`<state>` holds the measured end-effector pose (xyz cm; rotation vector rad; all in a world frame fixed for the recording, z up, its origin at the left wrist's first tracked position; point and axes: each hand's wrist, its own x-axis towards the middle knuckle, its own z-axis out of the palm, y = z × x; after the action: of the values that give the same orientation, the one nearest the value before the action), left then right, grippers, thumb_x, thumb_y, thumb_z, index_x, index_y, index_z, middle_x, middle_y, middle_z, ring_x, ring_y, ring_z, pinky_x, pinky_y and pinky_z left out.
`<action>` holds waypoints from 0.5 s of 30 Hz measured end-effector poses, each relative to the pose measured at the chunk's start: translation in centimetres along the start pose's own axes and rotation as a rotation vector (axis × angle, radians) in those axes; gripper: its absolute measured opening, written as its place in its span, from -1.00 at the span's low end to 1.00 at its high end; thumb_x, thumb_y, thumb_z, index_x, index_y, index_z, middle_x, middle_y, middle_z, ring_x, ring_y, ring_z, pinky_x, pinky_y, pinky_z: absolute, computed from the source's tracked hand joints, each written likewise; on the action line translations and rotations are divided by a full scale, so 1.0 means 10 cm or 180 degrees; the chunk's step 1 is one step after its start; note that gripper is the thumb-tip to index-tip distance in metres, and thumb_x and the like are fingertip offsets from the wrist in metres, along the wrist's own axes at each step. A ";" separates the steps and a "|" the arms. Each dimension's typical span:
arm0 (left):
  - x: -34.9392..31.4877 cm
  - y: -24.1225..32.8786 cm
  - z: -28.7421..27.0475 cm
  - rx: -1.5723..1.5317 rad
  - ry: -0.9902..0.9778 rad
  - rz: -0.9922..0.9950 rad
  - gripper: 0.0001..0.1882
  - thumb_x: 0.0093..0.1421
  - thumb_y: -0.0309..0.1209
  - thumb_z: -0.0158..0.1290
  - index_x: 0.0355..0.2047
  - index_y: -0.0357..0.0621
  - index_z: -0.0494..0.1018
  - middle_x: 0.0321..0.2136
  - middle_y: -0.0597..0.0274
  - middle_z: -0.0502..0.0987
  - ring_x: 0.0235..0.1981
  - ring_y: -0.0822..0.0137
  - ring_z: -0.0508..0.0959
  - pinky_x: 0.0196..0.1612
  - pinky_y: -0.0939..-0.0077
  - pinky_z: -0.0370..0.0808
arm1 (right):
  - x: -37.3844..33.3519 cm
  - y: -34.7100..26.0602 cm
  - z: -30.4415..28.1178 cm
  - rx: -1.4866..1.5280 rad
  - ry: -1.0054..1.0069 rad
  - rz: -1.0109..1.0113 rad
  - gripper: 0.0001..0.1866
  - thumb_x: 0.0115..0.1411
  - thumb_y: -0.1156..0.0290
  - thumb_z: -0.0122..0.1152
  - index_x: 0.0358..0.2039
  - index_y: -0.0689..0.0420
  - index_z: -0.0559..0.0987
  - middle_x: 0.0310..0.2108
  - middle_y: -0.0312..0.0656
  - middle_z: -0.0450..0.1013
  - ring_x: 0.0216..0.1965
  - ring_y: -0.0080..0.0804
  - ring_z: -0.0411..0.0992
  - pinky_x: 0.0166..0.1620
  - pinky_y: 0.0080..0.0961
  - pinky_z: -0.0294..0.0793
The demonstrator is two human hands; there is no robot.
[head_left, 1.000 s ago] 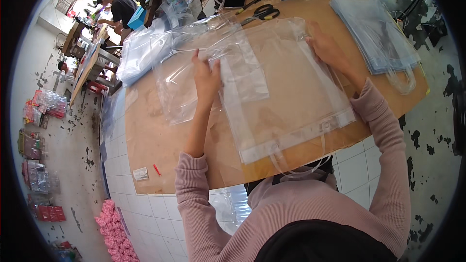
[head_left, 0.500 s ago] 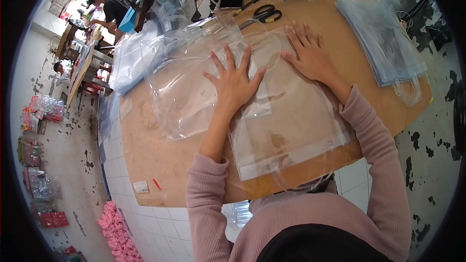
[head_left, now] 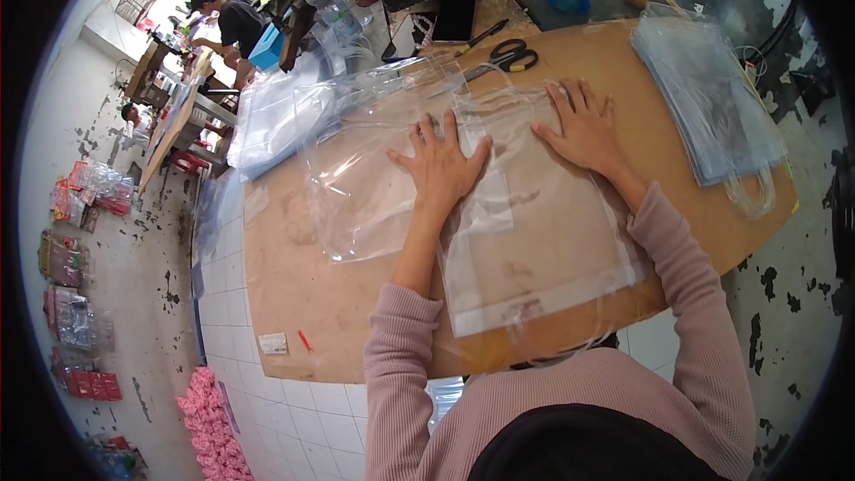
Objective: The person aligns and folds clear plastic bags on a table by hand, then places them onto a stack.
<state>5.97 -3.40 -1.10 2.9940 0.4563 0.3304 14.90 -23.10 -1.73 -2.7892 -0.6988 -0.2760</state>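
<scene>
A clear plastic bag (head_left: pixel 543 258) with tube-like handles lies flat on the brown board-topped table (head_left: pixel 312 294) in front of me. My left hand (head_left: pixel 443 169) rests palm down on its left part, fingers spread, where it meets a second clear plastic bag (head_left: pixel 365 214). Flat on the far right part of the near bag is my right hand (head_left: pixel 583 129), its fingers stretched out. Neither hand grips anything. One handle loop hangs past the table's near edge by my body. Beyond the bags lie black-handled scissors (head_left: pixel 514 55).
A stack of clear bags (head_left: pixel 712 107) lies at the right, and more clear plastic (head_left: pixel 276 120) at the far left. Water bottles (head_left: pixel 331 4), a phone (head_left: pixel 455 18) and a cutter (head_left: pixel 482 37) are at the back. A person (head_left: pixel 236 22) sits at another table, far left.
The view has tilted up a little, showing more of the far end. Both hands stay flat on the plastic, with my left fingers slightly closer together. The bags keep their places.
</scene>
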 end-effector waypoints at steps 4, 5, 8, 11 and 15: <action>-0.21 -0.29 0.08 -0.0458 0.0834 0.0187 -0.25 0.08 0.01 -0.06 0.14 -0.26 0.08 0.07 -0.23 0.11 0.12 -0.14 0.11 0.13 -0.15 -0.05 | 0.04 0.27 0.00 0.0326 0.0147 -0.0105 -0.22 0.07 -0.08 -0.01 0.15 0.22 0.13 0.17 0.05 0.05 0.25 -0.06 -0.09 0.20 0.03 -0.15; -0.29 -0.36 0.10 -0.0978 0.1358 0.0513 -0.27 0.09 -0.11 0.00 0.12 -0.37 0.07 0.00 -0.29 0.16 0.07 -0.19 0.17 0.15 0.02 0.06 | -0.06 0.45 -0.11 0.0850 0.0082 -0.0091 -0.22 0.08 -0.04 0.04 0.15 0.26 0.12 0.15 0.08 0.08 0.20 -0.07 0.01 0.19 -0.09 -0.05; -1.04 -0.24 -0.43 -0.1719 0.0444 -0.0095 -0.35 0.10 -0.31 0.04 0.08 -0.46 0.07 -0.12 -0.22 0.24 -0.13 -0.08 0.34 -0.05 0.30 0.31 | -0.65 0.84 -0.32 0.1961 0.0025 0.0213 -0.31 0.05 0.25 0.17 0.10 0.33 0.16 0.04 0.16 0.21 0.04 -0.11 0.27 0.07 -0.39 0.22; -1.58 -0.19 -0.44 -0.1948 -0.0134 -0.0229 -0.46 0.12 -0.40 0.02 0.03 -0.42 0.11 -0.25 -0.10 0.30 -0.36 0.17 0.42 -0.27 0.43 0.40 | -1.29 0.66 -0.59 0.2074 -0.0401 0.0731 -0.36 0.06 0.31 0.17 0.08 0.33 0.19 -0.03 0.09 0.29 -0.07 -0.28 0.35 -0.03 -0.46 0.32; -1.60 -0.24 -0.29 -0.4208 -0.0330 -0.0662 -0.56 0.19 -0.48 -0.08 0.02 -0.31 0.03 -0.43 0.17 0.45 -0.54 0.49 0.33 -0.49 0.59 0.30 | -1.57 0.49 -0.73 0.3852 -0.0607 0.0982 -0.45 0.09 0.46 0.11 0.07 0.35 0.20 -0.13 -0.08 0.39 -0.18 -0.42 0.40 -0.15 -0.52 0.40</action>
<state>-10.28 -5.85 -1.75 1.6554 0.3242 0.2827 2.75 -36.21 0.46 -1.7015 -0.2753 0.3720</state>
